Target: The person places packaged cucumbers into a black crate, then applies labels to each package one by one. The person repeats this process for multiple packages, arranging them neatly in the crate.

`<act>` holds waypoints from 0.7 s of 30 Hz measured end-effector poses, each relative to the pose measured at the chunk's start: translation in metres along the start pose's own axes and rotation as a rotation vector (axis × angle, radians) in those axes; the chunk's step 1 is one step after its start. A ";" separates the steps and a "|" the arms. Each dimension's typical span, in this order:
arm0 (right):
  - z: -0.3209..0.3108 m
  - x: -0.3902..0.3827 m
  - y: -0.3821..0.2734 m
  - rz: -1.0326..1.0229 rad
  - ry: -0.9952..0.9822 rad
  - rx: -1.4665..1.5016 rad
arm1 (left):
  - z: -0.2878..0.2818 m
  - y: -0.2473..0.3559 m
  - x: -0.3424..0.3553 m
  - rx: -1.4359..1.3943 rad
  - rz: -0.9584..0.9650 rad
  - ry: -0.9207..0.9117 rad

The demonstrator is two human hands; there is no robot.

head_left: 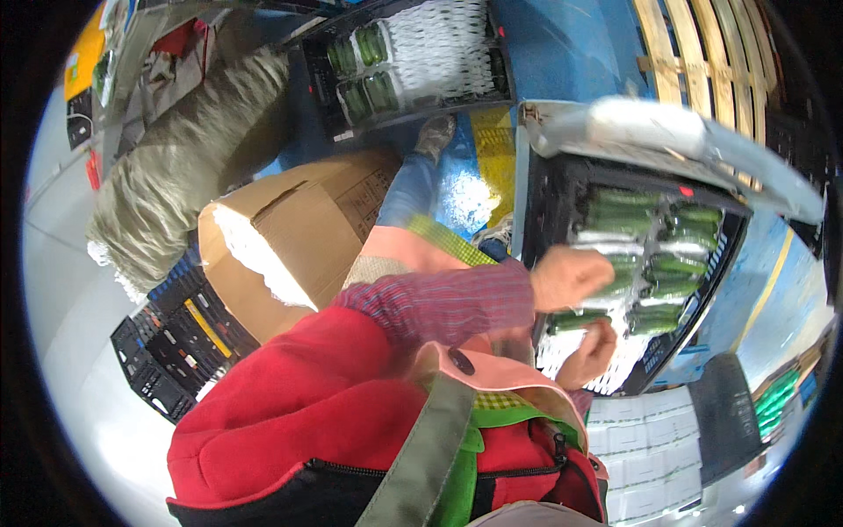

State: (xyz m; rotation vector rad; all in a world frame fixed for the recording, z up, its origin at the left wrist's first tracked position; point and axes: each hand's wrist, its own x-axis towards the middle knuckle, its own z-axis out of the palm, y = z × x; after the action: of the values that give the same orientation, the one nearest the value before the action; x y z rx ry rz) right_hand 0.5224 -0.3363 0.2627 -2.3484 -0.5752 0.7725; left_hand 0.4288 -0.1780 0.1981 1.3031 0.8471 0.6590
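A left hand (571,278) with curled fingers and a right hand (588,356) with bent ones flank a green vegetable pack (569,322) near the left edge of a black crate (551,198), long axis crosswise, left hand seemingly nearer; any grip is unclear.

Deep green vegetables (657,319) show against a white netted liner (628,356) in a black crate (549,198). The sleeve (457,303) is striped maroon and blue, the garment (281,386) plain red, the pink cloth (413,249) edged in yellow-green checked trim (448,242). The carton (303,220) is brown, the sack (189,154) olive-grey, the floor (562,53) blue with a yellow patch (493,145).
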 end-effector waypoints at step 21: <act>0.742 0.124 -0.090 -0.219 -0.919 -0.254 | -0.377 -0.186 0.019 -1.053 -0.396 1.573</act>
State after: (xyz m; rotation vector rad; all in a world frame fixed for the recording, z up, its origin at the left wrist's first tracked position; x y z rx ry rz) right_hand 0.1191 0.0943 -0.2123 -1.9780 -1.3397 1.7513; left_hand 0.1162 0.0136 -0.0083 -0.5694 1.5551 1.5146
